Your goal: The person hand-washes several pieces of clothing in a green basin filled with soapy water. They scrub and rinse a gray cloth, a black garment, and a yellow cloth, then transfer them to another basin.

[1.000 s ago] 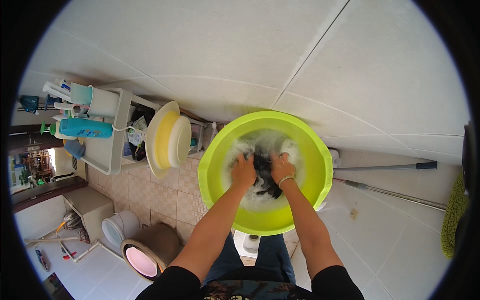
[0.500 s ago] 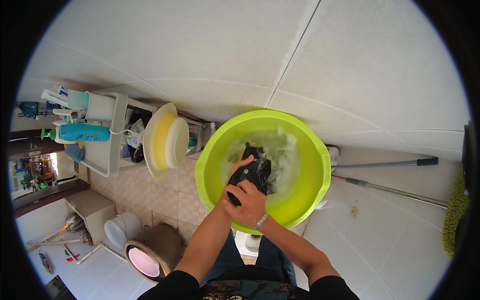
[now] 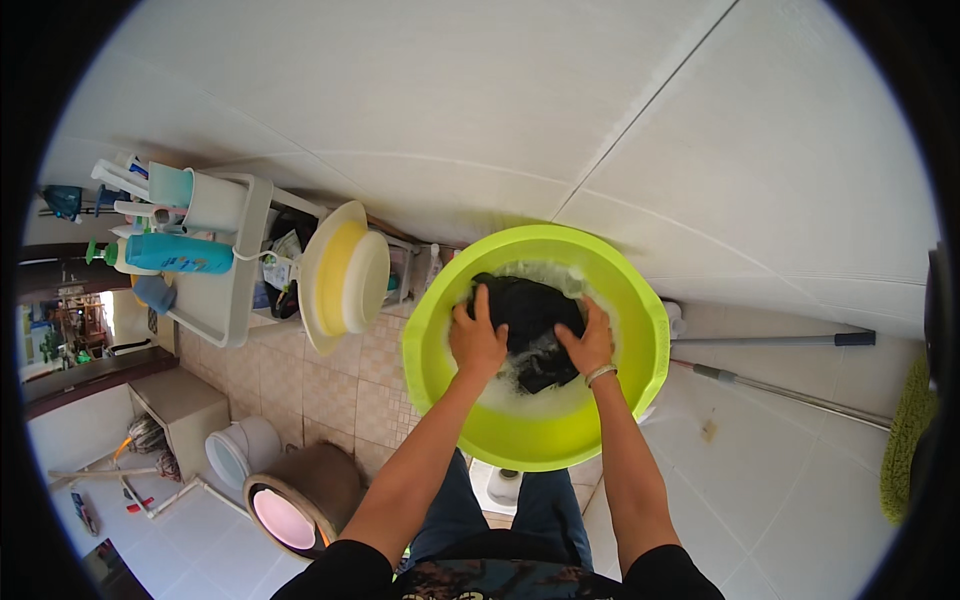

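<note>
A lime-green basin (image 3: 637, 395) holds sudsy water (image 3: 545, 398), with a black garment (image 3: 525, 315) bunched in it. My left hand (image 3: 478, 338) lies at the garment's left edge, fingers and thumb spread against the cloth. On the other side, my right hand (image 3: 590, 345), with a bracelet at the wrist, is likewise spread, its thumb touching the cloth. Both hands are open. White foam surrounds the fabric, and its lower parts are hidden under the water.
To the left stands a white trolley (image 3: 205, 305) with bottles and cups, a yellow-and-white basin (image 3: 340, 275) leaning beside it. A brown bin (image 3: 325, 490) and a white bucket (image 3: 245, 450) are lower left. Mop poles (image 3: 780, 340) lie to the right, close to the tiled wall.
My hands were together, gripping the bunched black garment near the basin's lower side. Now they are apart, spread on either side of it, and the garment lies wider in the water.
</note>
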Demonstrator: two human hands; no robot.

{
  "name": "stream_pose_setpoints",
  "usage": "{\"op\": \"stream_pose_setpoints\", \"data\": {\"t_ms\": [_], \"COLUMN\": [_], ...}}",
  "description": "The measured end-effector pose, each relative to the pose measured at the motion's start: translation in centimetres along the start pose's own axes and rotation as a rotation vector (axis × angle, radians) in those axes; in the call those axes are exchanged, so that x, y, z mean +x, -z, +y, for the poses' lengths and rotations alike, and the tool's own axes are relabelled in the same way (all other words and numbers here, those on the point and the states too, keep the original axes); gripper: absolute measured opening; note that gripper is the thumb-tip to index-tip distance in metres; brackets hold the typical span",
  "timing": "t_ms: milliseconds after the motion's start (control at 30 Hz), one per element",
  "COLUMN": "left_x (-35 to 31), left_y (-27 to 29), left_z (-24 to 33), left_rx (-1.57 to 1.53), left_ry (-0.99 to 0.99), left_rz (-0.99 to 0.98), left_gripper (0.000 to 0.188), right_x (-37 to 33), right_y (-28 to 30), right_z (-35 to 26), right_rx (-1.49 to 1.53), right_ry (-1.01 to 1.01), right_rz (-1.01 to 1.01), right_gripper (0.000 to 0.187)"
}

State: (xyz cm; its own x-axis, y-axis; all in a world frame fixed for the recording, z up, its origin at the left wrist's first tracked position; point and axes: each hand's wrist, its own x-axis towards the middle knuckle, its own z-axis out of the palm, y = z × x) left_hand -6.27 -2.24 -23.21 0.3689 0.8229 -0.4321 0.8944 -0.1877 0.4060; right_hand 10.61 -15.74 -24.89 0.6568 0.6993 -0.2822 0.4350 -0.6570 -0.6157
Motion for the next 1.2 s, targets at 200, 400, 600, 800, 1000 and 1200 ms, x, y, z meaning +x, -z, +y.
{"op": "stream_pose_setpoints", "data": {"t_ms": [200, 400, 600, 800, 1000, 1200], "left_x": [1.4, 1.0, 1.5, -1.3, -3.4, 1.2], "left_y": [-1.9, -1.9, -1.5, 1.6, 0.7, 1.0], "left_z": [1.9, 0.2, -2.1, 0.0, 2.4, -1.2], "left_rx": [0.359, -0.471, -1.844, -2.04, -1.727, -0.557], "left_ry": [0.183, 0.253, 0.379, 0.387, 0.432, 0.082], "left_rz": [-0.534, -0.306, -0.583, -0.986, -0.36, 0.037], "left_gripper": [0.08, 0.089, 0.091, 0.024, 0.044, 0.083], "right_x": [0.0, 1.7, -8.4, -10.5, -0.8, 1.3], "right_y": [-4.5, -1.7, 0.0, 2.3, -1.5, -1.6], "right_z": [0.9, -1.4, -13.0, -17.3, -8.8, -1.7], "right_rx": [-0.531, -0.076, 0.318, 0.302, -0.022, -0.202], "right_ry": [-0.18, -0.1, 0.5, 0.672, 0.352, 0.088], "right_rz": [-0.356, -0.117, -0.01, 0.066, 0.332, 0.321], "right_gripper": [0.069, 0.042, 0.031, 0.024, 0.021, 0.038]}}
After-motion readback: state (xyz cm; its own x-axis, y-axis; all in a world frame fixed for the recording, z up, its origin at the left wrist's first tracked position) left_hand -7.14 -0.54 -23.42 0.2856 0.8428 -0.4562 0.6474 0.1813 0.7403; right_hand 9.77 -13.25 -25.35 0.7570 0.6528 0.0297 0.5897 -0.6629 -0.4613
